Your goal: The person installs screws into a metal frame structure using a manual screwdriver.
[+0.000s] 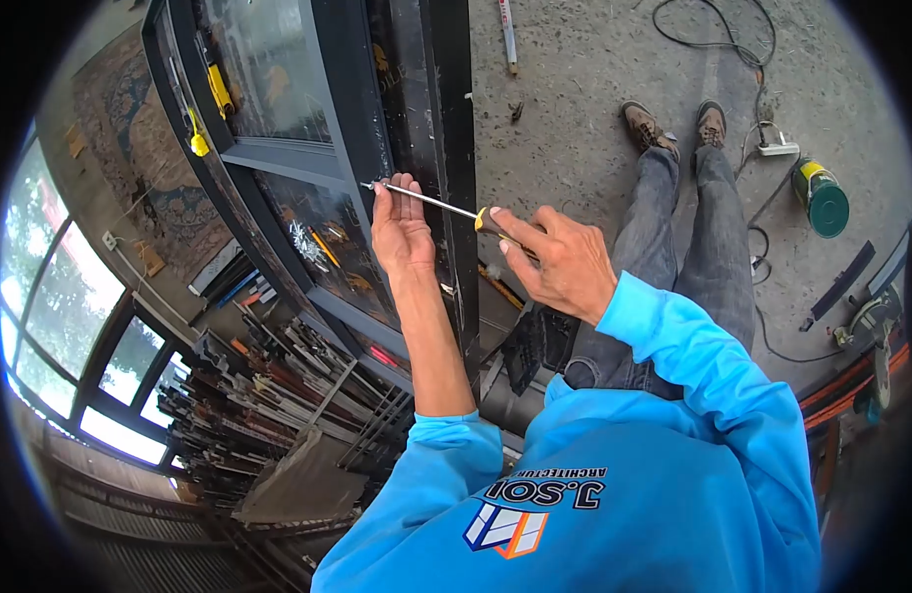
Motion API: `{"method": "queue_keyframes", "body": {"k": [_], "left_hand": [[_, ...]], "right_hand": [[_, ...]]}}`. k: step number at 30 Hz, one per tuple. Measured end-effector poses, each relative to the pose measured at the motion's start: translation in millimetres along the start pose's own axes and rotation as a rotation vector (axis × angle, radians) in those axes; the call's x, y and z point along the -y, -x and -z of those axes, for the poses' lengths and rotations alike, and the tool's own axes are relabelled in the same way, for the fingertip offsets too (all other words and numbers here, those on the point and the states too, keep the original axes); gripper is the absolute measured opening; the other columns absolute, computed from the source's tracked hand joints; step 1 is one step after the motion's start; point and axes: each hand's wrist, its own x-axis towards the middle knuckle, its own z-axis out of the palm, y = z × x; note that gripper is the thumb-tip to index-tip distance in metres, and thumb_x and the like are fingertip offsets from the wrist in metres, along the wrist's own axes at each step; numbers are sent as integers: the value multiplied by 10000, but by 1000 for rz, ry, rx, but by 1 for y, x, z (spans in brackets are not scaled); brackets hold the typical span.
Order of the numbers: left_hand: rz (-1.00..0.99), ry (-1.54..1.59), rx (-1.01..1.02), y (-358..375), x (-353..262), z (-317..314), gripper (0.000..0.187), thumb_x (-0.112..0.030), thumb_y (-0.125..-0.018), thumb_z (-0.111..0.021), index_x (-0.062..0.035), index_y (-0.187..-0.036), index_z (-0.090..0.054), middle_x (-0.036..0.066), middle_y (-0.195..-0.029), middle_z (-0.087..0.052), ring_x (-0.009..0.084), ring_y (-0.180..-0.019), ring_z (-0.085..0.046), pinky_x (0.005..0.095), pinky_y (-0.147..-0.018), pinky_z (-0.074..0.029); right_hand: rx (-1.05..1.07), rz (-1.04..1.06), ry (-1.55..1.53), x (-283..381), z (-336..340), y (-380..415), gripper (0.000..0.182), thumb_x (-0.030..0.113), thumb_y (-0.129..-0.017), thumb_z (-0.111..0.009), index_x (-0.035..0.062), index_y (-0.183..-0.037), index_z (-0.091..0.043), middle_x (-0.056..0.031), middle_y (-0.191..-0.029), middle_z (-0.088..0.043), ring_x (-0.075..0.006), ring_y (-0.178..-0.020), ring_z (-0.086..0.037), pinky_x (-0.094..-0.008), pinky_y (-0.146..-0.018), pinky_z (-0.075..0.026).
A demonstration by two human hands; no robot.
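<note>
My right hand [560, 259] is closed around the black-and-yellow handle of a screwdriver [431, 201], its long metal shaft pointing left. My left hand [402, 229] is turned palm up at the shaft's far end, with the thumb against it near the tip and the fingers partly curled behind. A small piece, perhaps a screw, shows at the tip, too small to make out surely. The tip is at the dark grey metal frame [352, 109], which has glass-like panels and lies in front of me on the left.
On the frame lie a yellow cutter knife [219, 91], a pile of screws [303, 242] and a pencil [326, 247]. Long metal profiles [268, 395] are stacked at lower left. A green can [824, 203] and a black cable [713, 42] are on the concrete floor.
</note>
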Motion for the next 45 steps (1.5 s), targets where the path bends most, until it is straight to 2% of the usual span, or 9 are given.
{"method": "queue_keyframes", "body": {"k": [5, 7, 16, 20, 22, 28, 29, 31, 45], "left_hand": [[-22, -31, -109, 3, 10, -8, 216, -138, -919, -638, 56, -1004, -592, 176, -1016, -644, 280, -1000, -653, 373, -914, -560], [-42, -50, -144, 4, 7, -12, 188, -108, -901, -639, 60, -975, -595, 179, -987, -645, 289, -971, -660, 381, -895, -569], [25, -40, -195, 3, 0, -16, 179, -97, -898, -628, 58, -975, -585, 167, -930, -628, 293, -925, -661, 399, -857, -581], [14, -38, -198, 5, 0, -15, 179, -97, -892, -638, 56, -969, -582, 155, -913, -621, 286, -898, -659, 408, -839, -586], [-2, -28, -180, 7, 1, -14, 164, -94, -883, -653, 44, -953, -600, 140, -900, -631, 271, -886, -661, 388, -835, -584], [-7, -92, -153, 6, 1, -8, 159, -101, -876, -676, 21, -970, -637, 110, -916, -656, 222, -883, -661, 353, -847, -564], [-6, -88, -155, 5, 2, -9, 159, -101, -876, -676, 21, -970, -637, 110, -916, -656, 222, -883, -661, 353, -847, -564], [-11, -87, -151, 5, 3, -7, 169, -102, -878, -674, 22, -986, -635, 107, -932, -656, 210, -890, -657, 344, -850, -558], [-10, -33, -133, 13, 4, -11, 240, -108, -889, -667, 19, -1080, -596, 106, -972, -642, 222, -898, -656, 351, -850, -563]], "right_hand": [[19, -51, -67, -3, -3, 2, 353, 246, -860, -646, 171, -1205, -639, -120, -739, -551, -297, -580, -601, -415, -506, -486], [32, -94, -86, 0, 1, -3, 363, 213, -845, -673, 155, -1204, -663, -105, -688, -539, -284, -543, -567, -392, -515, -464], [90, -179, -184, 2, 9, -18, 324, 246, -848, -647, 151, -1156, -675, -133, -663, -566, -330, -559, -596, -438, -534, -487], [86, -132, -146, -2, 12, -21, 325, 238, -842, -658, 151, -1154, -677, -129, -674, -564, -329, -554, -593, -429, -529, -486], [74, -63, -43, 0, 15, -23, 340, 196, -837, -678, 167, -1176, -684, -101, -682, -543, -263, -534, -565, -379, -502, -457], [63, 61, 72, -5, 16, -30, 388, 182, -832, -687, 197, -1219, -661, -78, -743, -557, -218, -559, -568, -349, -488, -454], [66, 62, 75, -6, 17, -31, 388, 182, -832, -687, 197, -1219, -661, -78, -743, -557, -218, -559, -568, -349, -488, -454], [95, 76, 104, -7, 17, -32, 395, 197, -812, -695, 195, -1204, -647, -91, -778, -531, -241, -679, -606, -374, -514, -486], [69, 125, 123, -17, 12, -35, 414, 156, -790, -711, 217, -1197, -663, -68, -758, -522, -222, -649, -577, -347, -536, -468]]}}
